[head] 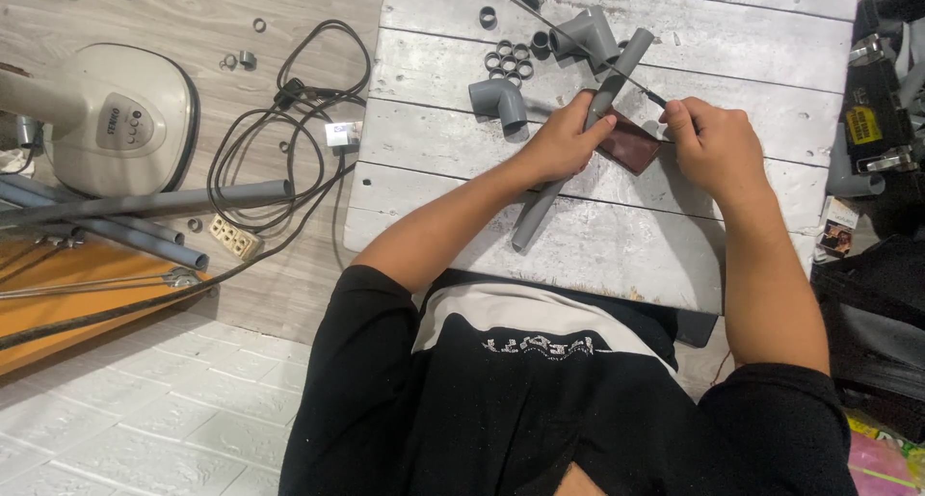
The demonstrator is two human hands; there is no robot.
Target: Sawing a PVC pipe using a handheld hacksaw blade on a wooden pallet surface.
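Grey pipe (578, 159) lies gripped under left hand (564, 141); right hand (711, 144) clenches saw blade (588, 51).

Bare white planks (617, 255) at six o'clock of the hands, open for passage; blocked at twelve by grey elbow fitting (499, 101), pipe rings (508, 57), tee fitting (588, 35).

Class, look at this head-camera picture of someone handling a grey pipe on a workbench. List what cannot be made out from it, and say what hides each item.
- Head view: the middle of the grey pipe is covered by the left hand.
- The dark brown block is partly hidden by both hands, so its kind is unclear.
- What the right hand grips is hidden by its fingers; only a thin dark rod shows.
- The black gear is cut off by the right edge.
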